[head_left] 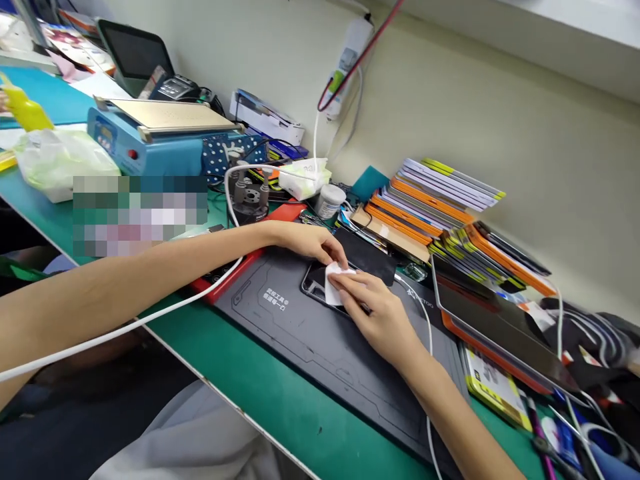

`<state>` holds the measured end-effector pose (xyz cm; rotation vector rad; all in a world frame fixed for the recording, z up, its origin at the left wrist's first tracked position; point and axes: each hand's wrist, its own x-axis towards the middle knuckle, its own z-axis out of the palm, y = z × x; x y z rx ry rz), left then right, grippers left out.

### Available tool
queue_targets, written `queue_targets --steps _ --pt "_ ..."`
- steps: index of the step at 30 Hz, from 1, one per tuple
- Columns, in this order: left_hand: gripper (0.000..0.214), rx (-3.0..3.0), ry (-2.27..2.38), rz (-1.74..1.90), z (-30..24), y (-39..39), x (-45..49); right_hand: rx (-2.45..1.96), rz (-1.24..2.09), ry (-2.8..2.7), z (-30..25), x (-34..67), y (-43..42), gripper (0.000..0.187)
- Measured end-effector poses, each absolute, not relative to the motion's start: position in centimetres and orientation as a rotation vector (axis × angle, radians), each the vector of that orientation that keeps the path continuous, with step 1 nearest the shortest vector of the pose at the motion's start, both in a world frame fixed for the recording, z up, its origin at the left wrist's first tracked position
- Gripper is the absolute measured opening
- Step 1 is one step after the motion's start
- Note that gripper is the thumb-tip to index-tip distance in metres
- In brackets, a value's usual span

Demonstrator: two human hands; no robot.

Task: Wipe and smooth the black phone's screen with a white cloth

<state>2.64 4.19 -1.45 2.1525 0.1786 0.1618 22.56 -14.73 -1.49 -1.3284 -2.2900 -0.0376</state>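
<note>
A black phone (316, 285) lies flat on the dark grey work mat (300, 333). A small white wipe (334, 280) rests on its glass. My left hand (313, 241) reaches in from the left with its fingers curled, pinching the wipe's upper edge at the phone's top. My right hand (377, 313) comes up from the lower right and presses its fingertips on the wipe, fingers held together. A white cable (150, 317) passes under my left forearm.
A stack of orange and white flat packs (430, 200) stands behind the mat. A dark tablet (495, 327) lies at the right. A blue heating machine (150, 133), a small white jar (330, 200) and a tissue pack (305, 179) sit at the back.
</note>
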Motion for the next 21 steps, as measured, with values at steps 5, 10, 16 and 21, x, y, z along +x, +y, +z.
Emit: queue_targets --steps 5,10,16,21 --pt "0.041 2.135 0.226 0.142 -1.4 4.1 2.6 -1.345 -0.009 -2.289 -1.1 23.3 -14.5 0.029" --pt "0.038 2.11 0.266 0.149 -1.4 4.0 2.6 -1.396 -0.038 -2.221 -0.7 25.0 -15.5 0.028" --pt "0.037 2.086 0.272 0.171 -1.6 4.0 2.8 -1.424 -0.06 -2.251 -0.8 23.9 -14.2 0.03" --pt "0.037 2.1 0.271 0.183 -1.1 3.8 2.8 -1.363 -0.143 -2.331 -0.1 24.0 -14.5 0.026"
